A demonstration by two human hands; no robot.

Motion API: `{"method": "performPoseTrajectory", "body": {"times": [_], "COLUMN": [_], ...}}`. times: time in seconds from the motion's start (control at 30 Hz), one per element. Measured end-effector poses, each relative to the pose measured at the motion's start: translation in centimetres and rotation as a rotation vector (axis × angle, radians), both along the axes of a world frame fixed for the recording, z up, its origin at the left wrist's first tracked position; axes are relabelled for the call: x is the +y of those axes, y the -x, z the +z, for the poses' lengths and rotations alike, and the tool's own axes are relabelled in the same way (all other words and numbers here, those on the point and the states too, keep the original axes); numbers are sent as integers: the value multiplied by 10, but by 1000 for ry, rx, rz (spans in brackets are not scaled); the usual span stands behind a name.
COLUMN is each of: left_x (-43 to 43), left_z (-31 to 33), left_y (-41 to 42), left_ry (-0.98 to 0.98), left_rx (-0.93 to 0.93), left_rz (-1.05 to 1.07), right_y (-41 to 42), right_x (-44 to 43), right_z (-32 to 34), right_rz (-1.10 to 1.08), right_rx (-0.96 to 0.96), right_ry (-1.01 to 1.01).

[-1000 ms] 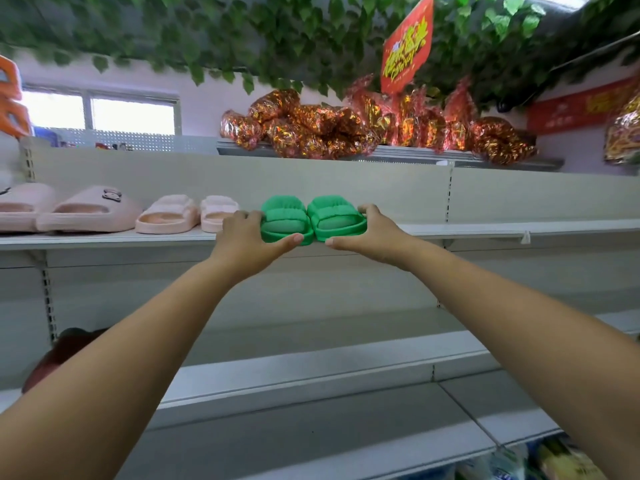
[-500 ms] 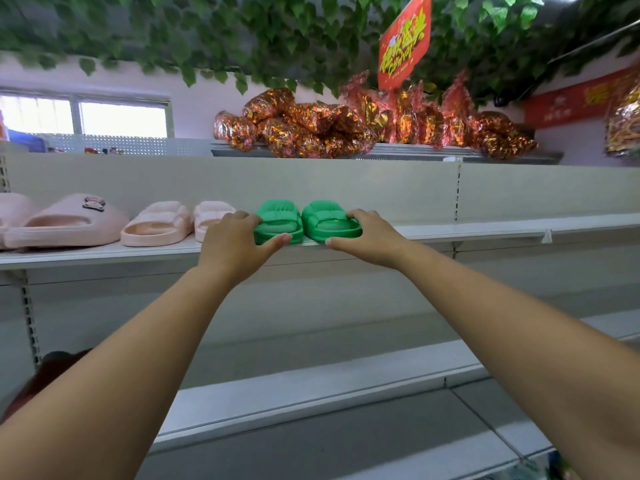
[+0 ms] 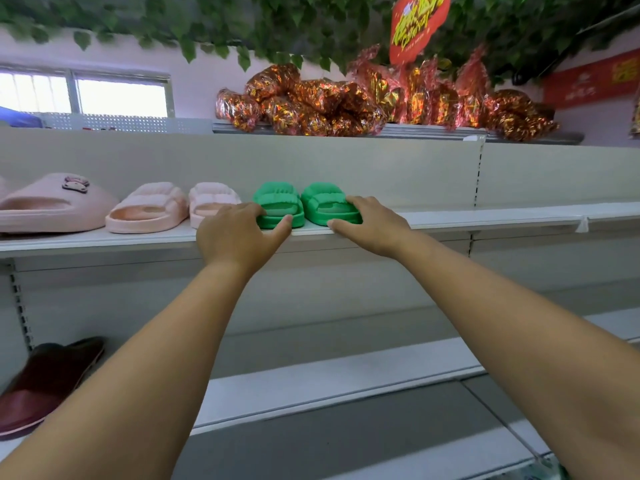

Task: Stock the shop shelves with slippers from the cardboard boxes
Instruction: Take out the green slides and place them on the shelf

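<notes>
The 2 green slippers (image 3: pixel 277 197) sit side by side at the front edge of the shelf (image 3: pixel 485 218), long axes running front to back, just right of the pink slippers (image 3: pixel 149 209). The left hand (image 3: pixel 235 237) grips the left slipper's outer side and the right hand (image 3: pixel 374 226) the right slipper's, both equally near.

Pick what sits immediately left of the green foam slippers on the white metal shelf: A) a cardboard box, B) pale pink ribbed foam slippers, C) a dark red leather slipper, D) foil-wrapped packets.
B: the pale pink ribbed foam slippers stand right beside the green foam slippers on that white metal shelf.
</notes>
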State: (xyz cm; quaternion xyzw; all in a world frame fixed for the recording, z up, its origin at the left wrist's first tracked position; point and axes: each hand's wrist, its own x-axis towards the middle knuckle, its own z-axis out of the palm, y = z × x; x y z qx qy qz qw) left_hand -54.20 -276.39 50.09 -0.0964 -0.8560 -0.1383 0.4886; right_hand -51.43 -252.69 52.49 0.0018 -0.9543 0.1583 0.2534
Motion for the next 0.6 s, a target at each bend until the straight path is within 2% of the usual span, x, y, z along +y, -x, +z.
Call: {"method": "performPoseTrajectory", "body": {"times": [0.1,0.33,0.53,0.6], "left_x": [-1,-7,-29,-35], "left_z": [6,11,-15,-31], "left_y": [-1,-7,-28,-40], "left_ry": [-20,-4,8,3], "left_rx": [-114,-221,-76,-20], "left_rz": [-15,-74,-399,-441], "right_y": [-3,-29,-67,-81], "right_x": [-2,-3,4,4], "right_z": [5,4,-19,-33], "right_rz": [5,55,130,168], "right_rx": [-32,-46,24,54], "right_ry": [6,15,-111,-157]}}
